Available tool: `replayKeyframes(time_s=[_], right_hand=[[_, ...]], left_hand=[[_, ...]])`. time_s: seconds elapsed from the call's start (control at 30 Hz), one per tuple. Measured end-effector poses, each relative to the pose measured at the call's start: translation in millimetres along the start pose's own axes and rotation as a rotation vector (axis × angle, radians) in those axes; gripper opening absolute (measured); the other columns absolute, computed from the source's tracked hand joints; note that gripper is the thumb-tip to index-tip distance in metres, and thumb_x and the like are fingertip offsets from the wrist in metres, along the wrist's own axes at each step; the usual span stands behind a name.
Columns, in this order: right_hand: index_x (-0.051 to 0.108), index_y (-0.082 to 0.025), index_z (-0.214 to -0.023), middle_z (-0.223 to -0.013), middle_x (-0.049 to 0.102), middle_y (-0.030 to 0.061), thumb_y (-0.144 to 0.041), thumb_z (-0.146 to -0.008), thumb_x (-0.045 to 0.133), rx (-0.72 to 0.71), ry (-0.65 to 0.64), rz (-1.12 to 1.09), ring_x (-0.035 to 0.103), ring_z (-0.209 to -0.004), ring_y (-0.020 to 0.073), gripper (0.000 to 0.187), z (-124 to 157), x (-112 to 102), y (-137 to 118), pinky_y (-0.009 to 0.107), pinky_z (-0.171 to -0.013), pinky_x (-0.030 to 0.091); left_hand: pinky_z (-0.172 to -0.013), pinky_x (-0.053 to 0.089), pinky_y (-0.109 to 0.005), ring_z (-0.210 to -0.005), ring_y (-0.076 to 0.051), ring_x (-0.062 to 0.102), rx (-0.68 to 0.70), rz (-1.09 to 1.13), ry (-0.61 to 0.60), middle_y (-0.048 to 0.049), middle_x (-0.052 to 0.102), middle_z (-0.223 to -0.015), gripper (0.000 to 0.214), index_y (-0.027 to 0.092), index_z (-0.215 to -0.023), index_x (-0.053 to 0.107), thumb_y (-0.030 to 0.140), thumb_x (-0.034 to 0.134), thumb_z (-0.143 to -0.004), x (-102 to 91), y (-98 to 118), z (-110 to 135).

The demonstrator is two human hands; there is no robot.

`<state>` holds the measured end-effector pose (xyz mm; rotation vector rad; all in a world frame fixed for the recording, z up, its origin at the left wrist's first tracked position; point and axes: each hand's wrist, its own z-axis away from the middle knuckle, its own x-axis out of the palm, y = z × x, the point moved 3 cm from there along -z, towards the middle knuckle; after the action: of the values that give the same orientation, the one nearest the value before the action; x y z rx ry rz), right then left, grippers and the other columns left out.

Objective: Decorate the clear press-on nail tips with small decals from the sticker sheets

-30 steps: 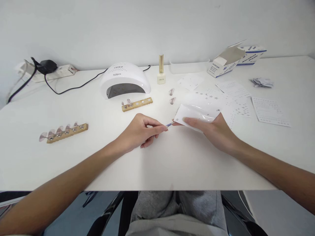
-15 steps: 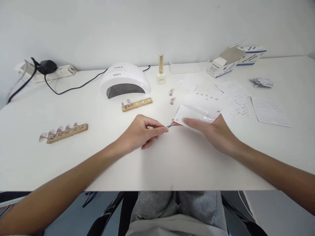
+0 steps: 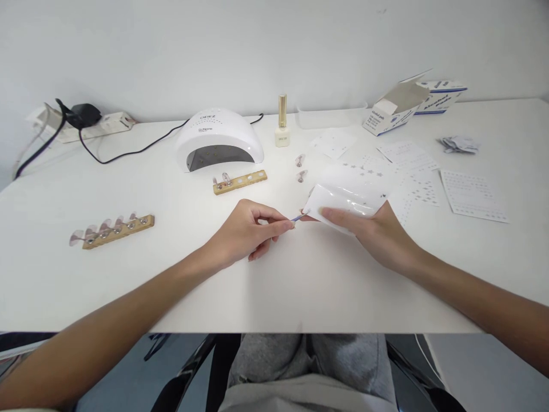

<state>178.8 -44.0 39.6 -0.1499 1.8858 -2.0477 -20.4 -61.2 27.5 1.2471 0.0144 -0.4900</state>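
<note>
Left-hand grip: the left hand (image 3: 261, 229) is pinching a thin blue stick (image 3: 296, 218) narrowly between thumb and fingers.
Right-hand grip: the right hand (image 3: 373, 229) is holding a white star sheet (image 3: 343, 197), the thumb pressing on top and fingers showing beneath its left corner.
Stick tip: it is pointing right and overlapping that left corner; whether it is touching the surface, I cannot tell.
Star sheet's place: it is curving above the table (image 3: 274, 292), right of the left hand, its glossy face catching the light.
Clear nail tips: two on small stands (image 3: 301, 167) are standing just behind the sheet's left end.
Wooden strips: the middle strip (image 3: 244, 182) is carrying two tips before the white lamp (image 3: 219, 134); the left strip (image 3: 120, 232) is carrying five.
Bottle: a gold-capped bottle (image 3: 282, 123) is standing right of the lamp.
Right side: loose printed sheets (image 3: 472, 194) are lying beyond the right hand, and an open alcohol-pad box (image 3: 392, 111) is standing behind them.
</note>
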Motion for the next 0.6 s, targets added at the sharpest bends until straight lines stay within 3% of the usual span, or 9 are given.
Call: replayKeyframes(time_s=[0.5, 0.6], right_hand=[[0.070, -0.032, -0.103, -0.119, 0.065, -0.0021, -0.035, -0.084, 0.062, -0.033, 0.003, 0.063, 0.060, -0.112, 0.0267, 0.021, 2.4, 0.2, -1.4, 0.042, -0.098, 0.048], [0.070, -0.031, -0.102, -0.113, 0.068, -0.0005, -0.037, -0.081, 0.065, -0.099, 0.074, 0.130, 0.063, -0.105, 0.0285, 0.023, 2.3, -2.1, 0.5, 0.045, -0.095, 0.050]], left_hand=[[-0.034, 0.026, -0.021, -0.031, -0.003, 0.039, -0.002, -0.014, 0.016, 0.0040, 0.050, -0.051, 0.018, 0.015, -0.080, 0.069, 0.032, 0.062, -0.081, 1.7, 2.3, 1.4], [-0.034, 0.025, -0.021, -0.030, -0.003, 0.039, -0.009, -0.012, 0.020, 0.0041, 0.050, -0.050, 0.018, 0.015, -0.078, 0.068, 0.031, 0.062, -0.080, 2.3, 3.1, 2.2]])
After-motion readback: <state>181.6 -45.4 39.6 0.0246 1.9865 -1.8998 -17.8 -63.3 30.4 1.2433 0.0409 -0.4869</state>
